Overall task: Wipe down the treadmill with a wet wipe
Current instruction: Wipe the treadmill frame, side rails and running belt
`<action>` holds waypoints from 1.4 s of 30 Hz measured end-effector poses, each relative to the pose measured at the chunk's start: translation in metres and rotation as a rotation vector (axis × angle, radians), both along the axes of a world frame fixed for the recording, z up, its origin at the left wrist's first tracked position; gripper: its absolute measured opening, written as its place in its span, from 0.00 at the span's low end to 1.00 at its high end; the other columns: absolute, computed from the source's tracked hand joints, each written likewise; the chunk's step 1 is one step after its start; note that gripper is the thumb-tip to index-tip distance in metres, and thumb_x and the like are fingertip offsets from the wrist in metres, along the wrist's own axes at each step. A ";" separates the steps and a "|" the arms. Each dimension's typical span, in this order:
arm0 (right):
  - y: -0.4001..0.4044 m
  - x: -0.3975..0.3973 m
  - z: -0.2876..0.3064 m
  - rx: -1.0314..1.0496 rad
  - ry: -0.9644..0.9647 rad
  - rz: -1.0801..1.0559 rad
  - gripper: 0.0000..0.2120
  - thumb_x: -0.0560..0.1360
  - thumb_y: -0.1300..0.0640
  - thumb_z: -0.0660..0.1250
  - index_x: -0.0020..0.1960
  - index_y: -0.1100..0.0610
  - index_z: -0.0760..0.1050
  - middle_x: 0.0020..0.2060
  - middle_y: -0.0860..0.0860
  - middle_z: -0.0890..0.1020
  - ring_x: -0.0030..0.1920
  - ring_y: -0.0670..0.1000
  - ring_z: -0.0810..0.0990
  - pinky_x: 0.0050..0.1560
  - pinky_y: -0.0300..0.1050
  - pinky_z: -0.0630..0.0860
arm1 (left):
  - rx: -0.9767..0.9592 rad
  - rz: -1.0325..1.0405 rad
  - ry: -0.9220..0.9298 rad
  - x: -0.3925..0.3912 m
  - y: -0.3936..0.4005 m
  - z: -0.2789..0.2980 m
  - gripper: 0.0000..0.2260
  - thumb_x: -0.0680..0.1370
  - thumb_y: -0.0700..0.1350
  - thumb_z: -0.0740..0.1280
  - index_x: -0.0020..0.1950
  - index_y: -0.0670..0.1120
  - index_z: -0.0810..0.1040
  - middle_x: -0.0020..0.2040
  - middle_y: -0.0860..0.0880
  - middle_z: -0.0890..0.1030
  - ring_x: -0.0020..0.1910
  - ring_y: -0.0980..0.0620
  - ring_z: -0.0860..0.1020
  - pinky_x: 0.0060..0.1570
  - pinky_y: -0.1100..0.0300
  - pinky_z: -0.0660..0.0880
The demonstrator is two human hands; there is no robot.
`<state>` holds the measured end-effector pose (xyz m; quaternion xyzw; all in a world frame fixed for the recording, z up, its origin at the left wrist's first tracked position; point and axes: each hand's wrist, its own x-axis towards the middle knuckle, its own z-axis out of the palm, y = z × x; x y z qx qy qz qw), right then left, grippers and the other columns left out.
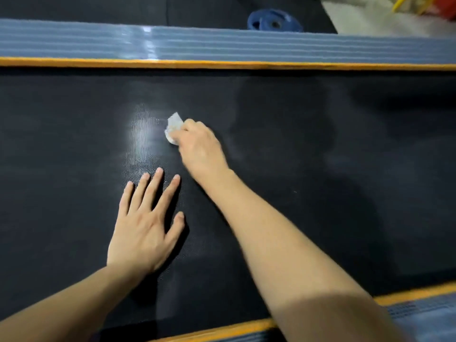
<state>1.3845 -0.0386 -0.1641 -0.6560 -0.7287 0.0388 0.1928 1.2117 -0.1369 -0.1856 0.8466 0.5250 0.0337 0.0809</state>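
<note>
The treadmill's black textured belt (308, 144) fills most of the view. A white crumpled wet wipe (173, 127) is pressed onto the belt near its middle, with my right hand (201, 146) shut on it. My left hand (145, 225) lies flat on the belt below and left of the wipe, fingers spread, holding nothing. A shiny patch shows on the belt just left of the wipe.
A grey ribbed side rail (222, 45) with an orange strip (222, 64) runs along the belt's far edge. A matching rail (419, 307) shows at the near right. A blue weight plate (274, 21) lies on the dark floor beyond.
</note>
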 end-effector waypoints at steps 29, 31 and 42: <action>-0.068 0.053 -0.007 0.037 -0.076 -0.292 0.10 0.70 0.66 0.64 0.45 0.57 0.83 0.45 0.57 0.82 0.40 0.59 0.79 0.38 0.46 0.71 | 0.047 0.010 -0.084 -0.001 -0.001 -0.011 0.31 0.80 0.62 0.48 0.83 0.56 0.56 0.83 0.47 0.55 0.82 0.46 0.51 0.80 0.47 0.45; -0.077 0.015 -0.010 0.021 -0.073 -0.135 0.11 0.71 0.66 0.59 0.45 0.58 0.80 0.45 0.57 0.80 0.36 0.57 0.71 0.37 0.48 0.69 | 0.051 0.011 -0.077 -0.002 -0.001 -0.010 0.31 0.80 0.62 0.47 0.83 0.57 0.56 0.83 0.48 0.55 0.82 0.46 0.50 0.80 0.47 0.44; -0.123 0.157 0.004 -0.057 -0.231 -0.647 0.13 0.74 0.64 0.60 0.51 0.54 0.82 0.54 0.58 0.82 0.50 0.60 0.81 0.51 0.50 0.77 | 0.029 0.015 -0.052 0.002 -0.002 -0.009 0.31 0.80 0.61 0.48 0.83 0.56 0.55 0.83 0.46 0.54 0.82 0.45 0.50 0.80 0.47 0.43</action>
